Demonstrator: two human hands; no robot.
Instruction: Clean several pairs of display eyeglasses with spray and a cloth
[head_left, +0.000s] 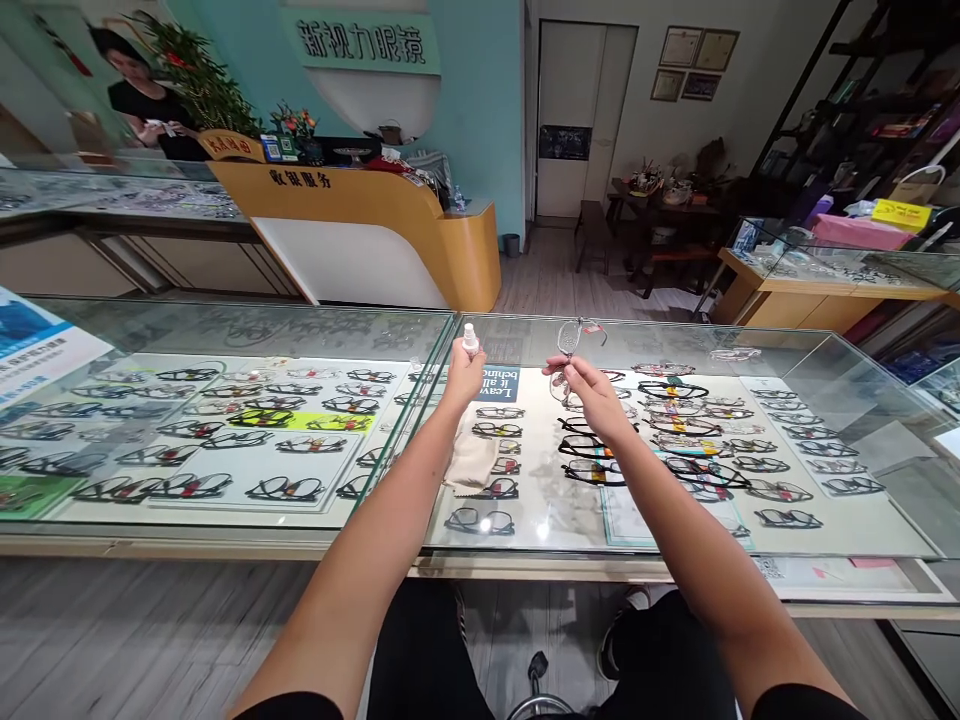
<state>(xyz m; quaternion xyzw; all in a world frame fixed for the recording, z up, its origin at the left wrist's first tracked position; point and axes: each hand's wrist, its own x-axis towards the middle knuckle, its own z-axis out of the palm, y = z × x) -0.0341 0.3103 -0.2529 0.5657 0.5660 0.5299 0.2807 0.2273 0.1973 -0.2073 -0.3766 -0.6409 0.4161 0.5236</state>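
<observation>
My left hand (466, 374) is closed around a small white spray bottle (470, 340), its nozzle pointing up above the fingers. In my right hand (591, 388) a pair of thin-rimmed eyeglasses (570, 338) is pinched and held upright over the glass counter, with one lens above the fingers and the other below. A small reddish mark shows near the upper temple. Beneath my left wrist, a beige cleaning cloth (471, 462) lies crumpled on the counter top. Both hands are apart from each other, above the display case.
Glass display cases (525, 540) stretch across in front of me, with rows of eyeglasses under the glass. A dark blue card (499, 384) lies between my hands. Behind stands a wooden reception counter (472, 250); another person (154, 105) is at the far left. A side counter (825, 285) stands right.
</observation>
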